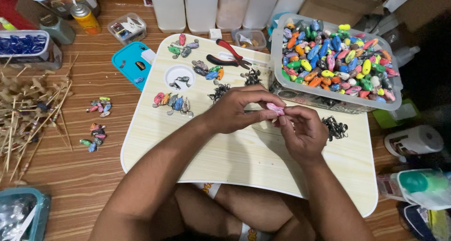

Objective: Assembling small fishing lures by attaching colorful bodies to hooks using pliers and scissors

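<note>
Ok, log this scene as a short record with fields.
Left hand: pinches a small pink lure
Right hand: grips the same lure
Work surface: pale lap tray over the person's legs
Clear bin: full of multicoloured lures
Red-handled pliers: lying on the tray
Hook piles: dark, beside the right hand
</note>
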